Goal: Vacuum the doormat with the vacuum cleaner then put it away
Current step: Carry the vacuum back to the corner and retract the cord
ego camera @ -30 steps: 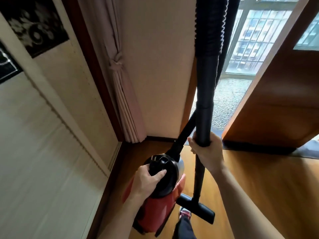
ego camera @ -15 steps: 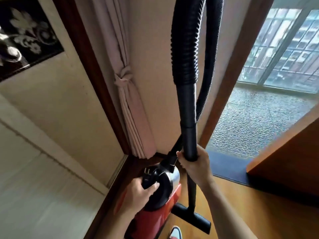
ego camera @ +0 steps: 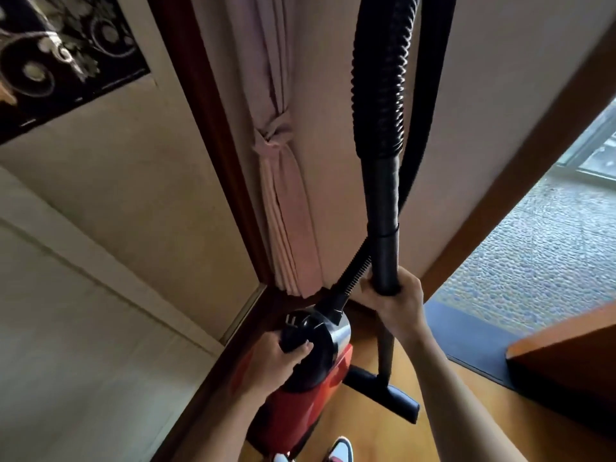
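1. Since a second ago the view has swung left and closer to the corner; the dark blue doormat now sits at 3 o'clock, off to the side. Probably the put-away stage.
2. Left hand stays clamped on the black rounded top of the red canister vacuum cleaner, at 6 o'clock by the pink tied curtain.
3. Right hand stays wrapped around the black rigid wand, held upright.
4. Black ribbed hose loops overhead; flat floor nozzle is near the wood floor, contact unclear.
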Demonstrator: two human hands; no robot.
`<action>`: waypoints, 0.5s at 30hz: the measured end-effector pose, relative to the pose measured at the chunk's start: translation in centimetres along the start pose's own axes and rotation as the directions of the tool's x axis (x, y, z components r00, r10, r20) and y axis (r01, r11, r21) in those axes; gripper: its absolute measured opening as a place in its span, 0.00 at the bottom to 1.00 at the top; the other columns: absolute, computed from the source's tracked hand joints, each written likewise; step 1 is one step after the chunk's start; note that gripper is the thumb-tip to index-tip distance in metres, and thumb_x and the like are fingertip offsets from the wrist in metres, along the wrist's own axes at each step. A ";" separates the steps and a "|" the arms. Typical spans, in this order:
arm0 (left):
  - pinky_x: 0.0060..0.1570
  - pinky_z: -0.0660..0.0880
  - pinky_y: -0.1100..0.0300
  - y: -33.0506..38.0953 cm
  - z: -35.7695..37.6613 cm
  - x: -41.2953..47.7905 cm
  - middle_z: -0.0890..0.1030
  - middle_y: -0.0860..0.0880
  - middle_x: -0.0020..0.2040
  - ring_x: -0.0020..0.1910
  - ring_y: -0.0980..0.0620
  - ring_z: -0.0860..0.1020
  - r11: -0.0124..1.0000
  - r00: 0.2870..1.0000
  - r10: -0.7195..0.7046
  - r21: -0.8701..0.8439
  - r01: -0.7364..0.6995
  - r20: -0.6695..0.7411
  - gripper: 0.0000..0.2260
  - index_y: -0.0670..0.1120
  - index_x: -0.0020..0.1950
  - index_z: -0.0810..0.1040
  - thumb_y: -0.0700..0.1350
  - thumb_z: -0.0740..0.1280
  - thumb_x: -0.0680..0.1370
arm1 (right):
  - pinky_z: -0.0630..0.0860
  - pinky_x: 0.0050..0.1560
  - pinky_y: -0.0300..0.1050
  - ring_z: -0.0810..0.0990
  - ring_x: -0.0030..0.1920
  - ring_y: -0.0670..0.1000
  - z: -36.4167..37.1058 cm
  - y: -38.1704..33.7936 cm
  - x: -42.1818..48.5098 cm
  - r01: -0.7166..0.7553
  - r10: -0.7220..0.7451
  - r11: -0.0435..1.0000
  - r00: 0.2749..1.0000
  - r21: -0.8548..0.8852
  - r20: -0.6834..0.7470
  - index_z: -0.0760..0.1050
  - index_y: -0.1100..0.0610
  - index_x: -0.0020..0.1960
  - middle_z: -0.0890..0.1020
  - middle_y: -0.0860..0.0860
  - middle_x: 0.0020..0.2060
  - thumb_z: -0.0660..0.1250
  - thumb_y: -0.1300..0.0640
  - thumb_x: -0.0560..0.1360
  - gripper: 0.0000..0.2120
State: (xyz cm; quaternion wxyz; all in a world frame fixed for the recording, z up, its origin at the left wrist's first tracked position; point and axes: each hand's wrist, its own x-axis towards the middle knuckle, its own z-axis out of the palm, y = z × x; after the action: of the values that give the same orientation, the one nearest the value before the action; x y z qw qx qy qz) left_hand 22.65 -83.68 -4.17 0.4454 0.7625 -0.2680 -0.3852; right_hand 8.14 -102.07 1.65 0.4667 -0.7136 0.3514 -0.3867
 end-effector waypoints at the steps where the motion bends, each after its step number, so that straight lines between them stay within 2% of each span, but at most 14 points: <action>1: 0.23 0.63 0.65 -0.2 -0.2 0.6 0.74 0.54 0.23 0.19 0.61 0.69 1.000 1.000 -0.007 0.000 0.007 0.008 0.14 0.47 0.31 0.77 0.44 0.74 0.76 | 0.72 0.35 0.41 0.73 0.32 0.44 0.3 0.2 0.5 0.004 -0.005 1.000 1.000 -0.007 -0.001 0.73 0.46 0.37 0.77 0.41 0.31 0.76 0.63 0.67 0.15; 4: 0.23 0.63 0.67 -1.5 -0.4 2.3 0.73 0.56 0.22 0.19 0.62 0.70 0.999 0.999 -0.033 0.011 0.033 0.021 0.13 0.44 0.33 0.77 0.44 0.73 0.76 | 0.68 0.32 0.31 0.73 0.30 0.43 1.6 1.7 2.3 -0.010 0.010 0.999 1.000 -0.040 0.019 0.71 0.46 0.36 0.77 0.38 0.29 0.77 0.67 0.69 0.20; 6: 0.24 0.64 0.68 -2.6 -0.3 3.6 0.75 0.55 0.23 0.20 0.62 0.71 0.998 0.999 -0.044 0.033 0.044 0.007 0.12 0.42 0.35 0.79 0.45 0.73 0.76 | 0.68 0.31 0.30 0.73 0.29 0.42 2.7 3.3 3.5 -0.024 0.025 0.999 0.999 -0.030 0.045 0.71 0.48 0.35 0.76 0.37 0.28 0.76 0.70 0.70 0.21; 9: 0.24 0.65 0.67 -5.5 0.1 6.3 0.76 0.55 0.24 0.21 0.61 0.71 0.997 0.998 -0.064 0.037 0.064 -0.010 0.13 0.47 0.32 0.78 0.46 0.73 0.76 | 0.68 0.32 0.29 0.74 0.28 0.41 4.8 6.3 5.1 -0.026 0.027 1.000 0.998 -0.011 0.063 0.71 0.50 0.35 0.76 0.39 0.27 0.75 0.71 0.70 0.20; 11: 0.24 0.64 0.66 -8.6 0.6 8.3 0.75 0.55 0.24 0.20 0.60 0.70 0.996 0.996 -0.092 0.017 0.092 -0.014 0.14 0.48 0.31 0.76 0.46 0.73 0.76 | 0.71 0.32 0.35 0.74 0.29 0.43 6.4 9.3 5.7 -0.023 0.023 1.000 0.996 -0.004 0.088 0.73 0.54 0.35 0.77 0.45 0.27 0.75 0.71 0.71 0.16; 12: 0.24 0.64 0.66 -10.3 0.9 9.4 0.75 0.55 0.24 0.20 0.60 0.70 0.995 0.995 -0.104 0.001 0.104 -0.013 0.15 0.48 0.30 0.75 0.45 0.73 0.76 | 0.73 0.33 0.40 0.74 0.30 0.45 7.3 11.1 5.8 -0.021 0.021 1.000 0.995 0.001 0.100 0.74 0.57 0.36 0.78 0.51 0.29 0.75 0.70 0.71 0.13; 14: 0.24 0.63 0.66 -13.8 1.7 11.5 0.74 0.56 0.23 0.19 0.61 0.69 0.993 0.993 -0.116 -0.019 0.116 -0.015 0.15 0.48 0.30 0.75 0.44 0.73 0.76 | 0.75 0.34 0.49 0.76 0.30 0.52 8.9 14.9 6.0 0.003 -0.005 1.000 0.993 0.016 0.114 0.75 0.64 0.37 0.78 0.62 0.31 0.75 0.69 0.71 0.10; 15: 0.24 0.64 0.67 -15.7 2.1 12.8 0.74 0.56 0.23 0.19 0.61 0.69 0.992 0.993 -0.120 -0.031 0.119 -0.018 0.15 0.48 0.30 0.75 0.43 0.73 0.76 | 0.75 0.34 0.53 0.76 0.31 0.56 9.8 17.0 6.2 0.025 -0.027 1.000 0.993 0.016 0.115 0.74 0.65 0.37 0.78 0.63 0.31 0.75 0.68 0.71 0.10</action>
State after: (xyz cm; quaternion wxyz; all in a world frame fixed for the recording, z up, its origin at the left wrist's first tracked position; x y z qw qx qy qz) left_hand 29.07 -87.08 -23.16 0.4355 0.7743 -0.2116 -0.4075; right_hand 17.16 -108.95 -15.52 0.4862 -0.7360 0.3116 -0.3533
